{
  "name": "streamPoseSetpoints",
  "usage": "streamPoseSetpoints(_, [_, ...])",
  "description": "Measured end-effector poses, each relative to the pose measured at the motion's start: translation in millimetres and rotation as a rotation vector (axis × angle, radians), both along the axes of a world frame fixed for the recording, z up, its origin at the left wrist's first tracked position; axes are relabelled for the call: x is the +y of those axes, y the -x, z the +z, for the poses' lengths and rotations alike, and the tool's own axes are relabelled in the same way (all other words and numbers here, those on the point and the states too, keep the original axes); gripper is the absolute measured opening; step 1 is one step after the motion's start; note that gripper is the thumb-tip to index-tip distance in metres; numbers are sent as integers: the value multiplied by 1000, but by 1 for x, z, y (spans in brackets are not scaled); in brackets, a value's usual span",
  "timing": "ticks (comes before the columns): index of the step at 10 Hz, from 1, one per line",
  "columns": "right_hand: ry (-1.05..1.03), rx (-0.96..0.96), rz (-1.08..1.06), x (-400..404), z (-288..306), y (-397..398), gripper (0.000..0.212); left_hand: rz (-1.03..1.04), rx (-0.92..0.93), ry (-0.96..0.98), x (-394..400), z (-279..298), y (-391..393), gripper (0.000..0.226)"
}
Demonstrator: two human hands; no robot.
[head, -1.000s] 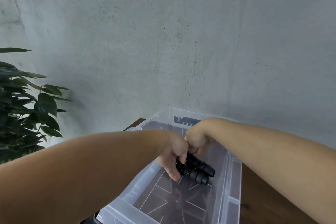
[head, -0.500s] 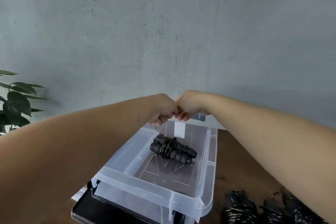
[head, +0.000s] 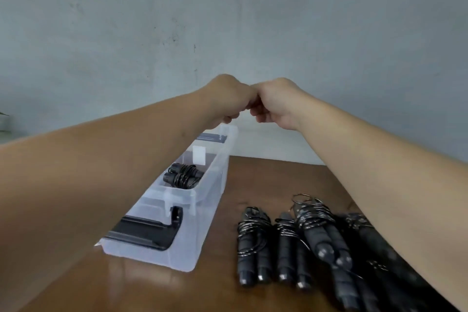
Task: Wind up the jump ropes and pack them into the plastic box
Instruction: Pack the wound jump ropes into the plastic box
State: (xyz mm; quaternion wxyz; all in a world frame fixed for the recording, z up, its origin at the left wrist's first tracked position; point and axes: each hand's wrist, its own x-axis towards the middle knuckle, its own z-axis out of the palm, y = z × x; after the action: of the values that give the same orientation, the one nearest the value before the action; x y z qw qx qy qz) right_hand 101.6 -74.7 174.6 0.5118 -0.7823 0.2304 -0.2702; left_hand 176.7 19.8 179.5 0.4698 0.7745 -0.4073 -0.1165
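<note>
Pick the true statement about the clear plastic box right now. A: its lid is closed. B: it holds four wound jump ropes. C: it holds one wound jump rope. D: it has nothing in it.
C: a single wound jump rope lies inside the open plastic box, while the other bundles lie on the table to its right.

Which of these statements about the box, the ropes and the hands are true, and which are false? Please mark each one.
1. One wound jump rope lies inside the plastic box. True.
2. The left hand grips a rope. False: its fingers are curled and hold nothing.
3. Several wound ropes on the table lie right of the box. True.
4. The right hand rests on the table. False: it is raised above it.
</note>
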Motion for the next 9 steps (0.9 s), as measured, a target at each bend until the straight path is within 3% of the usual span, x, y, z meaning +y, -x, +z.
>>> streamPoseSetpoints(1, [37, 109, -99, -15, -14, 41, 14, -52, 10, -60, -14, -16, 35, 9])
streamPoseSetpoints(2, [149, 374, -202, -34, -38, 79, 15, -108, 62, -222, -26, -47, 65, 8])
streamPoseSetpoints(3, [267, 626, -218, -45, -63, 111, 27, -156, 137, -455, -35, -83, 88, 23])
streamPoseSetpoints(4, [235, 738, -185, -49, -89, 131, 24, -119, 213, -500, -40, -113, 101, 36])
streamPoseSetpoints(5, [208, 679, -206, -53, -104, 138, 15, -92, 343, -469, -44, -130, 108, 39])
streamPoseSetpoints(6, [200, 689, -134, -47, -104, 134, 25, -48, 490, -444, -46, -138, 114, 35])
streamPoseSetpoints(7, [448, 993, 3, -27, -95, 131, 29, -51, 521, -407, -49, -142, 115, 31])
streamPoseSetpoints(8, [369, 1072, -30, -29, -97, 122, 17, -82, 607, -410, -45, -139, 116, 23])
streamPoseSetpoints(9, [235, 958, -101, -37, -103, 118, 14, -100, 782, -380, -39, -134, 118, 12])
